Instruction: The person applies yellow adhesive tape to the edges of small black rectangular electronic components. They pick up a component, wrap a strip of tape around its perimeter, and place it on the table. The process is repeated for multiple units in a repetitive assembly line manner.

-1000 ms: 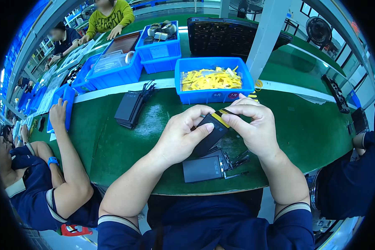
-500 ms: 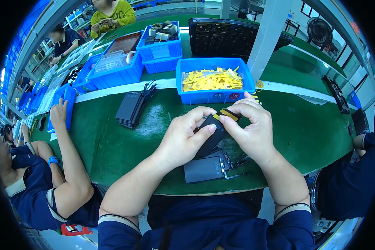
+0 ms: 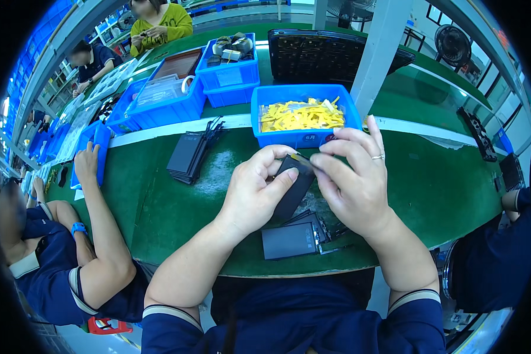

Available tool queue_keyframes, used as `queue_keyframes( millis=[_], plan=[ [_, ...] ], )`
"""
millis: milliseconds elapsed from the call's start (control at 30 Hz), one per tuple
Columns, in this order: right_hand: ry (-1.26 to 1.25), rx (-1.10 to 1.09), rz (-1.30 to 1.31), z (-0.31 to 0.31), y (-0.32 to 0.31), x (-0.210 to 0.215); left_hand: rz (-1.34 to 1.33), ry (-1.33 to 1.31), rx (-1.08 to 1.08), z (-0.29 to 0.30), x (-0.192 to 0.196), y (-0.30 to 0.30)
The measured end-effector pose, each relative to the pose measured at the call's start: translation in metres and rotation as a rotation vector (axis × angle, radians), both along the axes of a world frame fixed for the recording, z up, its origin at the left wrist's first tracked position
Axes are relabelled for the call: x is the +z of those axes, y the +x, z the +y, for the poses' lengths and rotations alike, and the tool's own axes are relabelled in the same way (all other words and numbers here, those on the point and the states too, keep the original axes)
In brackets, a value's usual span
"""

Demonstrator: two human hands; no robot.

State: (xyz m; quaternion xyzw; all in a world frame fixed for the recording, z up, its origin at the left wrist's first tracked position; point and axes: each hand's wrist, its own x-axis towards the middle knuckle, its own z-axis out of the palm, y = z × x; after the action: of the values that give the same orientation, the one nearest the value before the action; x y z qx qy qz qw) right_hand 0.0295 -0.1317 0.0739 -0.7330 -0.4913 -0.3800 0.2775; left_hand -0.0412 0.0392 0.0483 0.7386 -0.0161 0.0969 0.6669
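Above the near part of the table, my left hand (image 3: 249, 187) is closed around a flat black battery pack (image 3: 294, 194), its thumb lying on the broad face. The pack tilts, its upper end toward the far side. A bit of yellow (image 3: 295, 157) shows at that end. There my right hand (image 3: 353, 177) has its index finger and thumb together at a blurred dark strip, while its other fingers are raised and spread. What exactly sits between those fingertips is partly hidden. Below my hands, more flat dark battery packs (image 3: 289, 241) with thin leads lie near the table's front edge.
A blue bin (image 3: 305, 139) of yellow strips stands just beyond my hands. To its left lies a stack of black packs (image 3: 186, 158). More blue bins (image 3: 170, 109) and a grey post (image 3: 379, 53) stand farther back. A co-worker's arm (image 3: 105, 206) reaches in at left.
My right hand has shifted from pressing the yellow-and-black strip with its thumb to a pinch, its outer fingers now lifted and spread. Less yellow shows on the pack's end.
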Motion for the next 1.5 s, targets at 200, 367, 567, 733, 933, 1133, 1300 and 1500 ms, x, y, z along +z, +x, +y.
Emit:
queue_keyframes(
  millis=[200, 367, 567, 733, 933, 1133, 1300, 1500],
  plan=[
    [0.093, -0.04, -0.005, -0.009, 0.014, -0.006, 0.035, 0.065, -0.065, 0.001, -0.001, 0.0],
    [-0.007, 0.199, 0.1, -0.004, -0.003, 0.0, -0.085, -0.301, -0.029, -0.003, -0.008, 0.005],
    [0.042, 0.129, 0.098, -0.002, -0.001, -0.008, -0.162, -0.079, -0.023, -0.002, -0.006, 0.002],
    [-0.031, 0.217, 0.202, -0.007, 0.002, 0.005, -0.289, 0.248, 0.045, -0.006, 0.003, -0.004],
    [0.073, 0.135, -0.003, -0.002, 0.001, -0.004, -0.214, -0.044, -0.008, -0.006, -0.006, 0.001],
    [0.072, 0.104, -0.067, -0.001, 0.0, -0.01, -0.187, -0.074, 0.021, -0.008, -0.014, 0.0],
    [0.118, 0.093, 0.028, 0.001, 0.001, -0.012, -0.084, 0.039, 0.012, -0.009, -0.006, -0.003],
    [0.112, 0.077, 0.334, -0.001, 0.0, -0.012, -0.124, 0.262, 0.099, -0.012, -0.002, -0.007]
  ],
)
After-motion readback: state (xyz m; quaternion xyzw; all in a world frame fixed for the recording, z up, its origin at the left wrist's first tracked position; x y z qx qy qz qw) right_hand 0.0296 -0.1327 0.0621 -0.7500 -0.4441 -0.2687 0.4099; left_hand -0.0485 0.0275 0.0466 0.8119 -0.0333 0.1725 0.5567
